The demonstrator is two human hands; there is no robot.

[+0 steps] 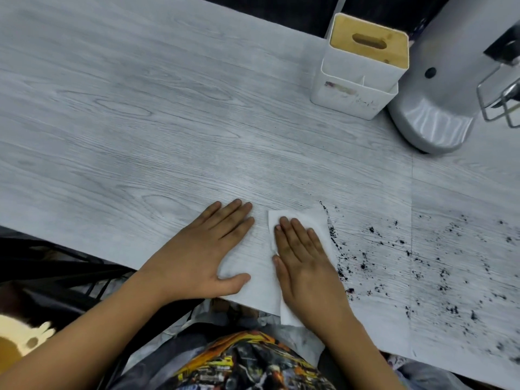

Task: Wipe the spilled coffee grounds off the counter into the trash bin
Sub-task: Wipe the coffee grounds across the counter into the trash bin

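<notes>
The right hand (305, 266) lies flat, fingers straight and close together, pressing a white paper towel (302, 220) onto the pale grey wood-grain counter (140, 122); nothing is curled round the towel, it is simply held down under the palm and fingers. The towel shows beyond the fingertips and along both sides of the hand, and its near end hangs a little over the counter's front edge. The left hand (202, 254) also rests flat on the counter, just beside the towel on its left, fingers straight and slightly spread, thumb out to the side near the front edge, gripping nothing. The spilled coffee grounds (422, 263) lie to the right of the right hand: a thin dark line of them runs right along the towel's right edge, touching it, and from there loose black specks scatter across the counter toward the right edge of the view. The counter under and to the left of both hands shows no such specks. At the far side of the counter stands a white box with a wooden lid (363, 66) that has a slot in it, and just to its right a grey metal appliance (439, 94). Below the counter's front edge, beneath the left forearm, something dark (70, 274) is seen, but whether it is the trash bin cannot be told.
</notes>
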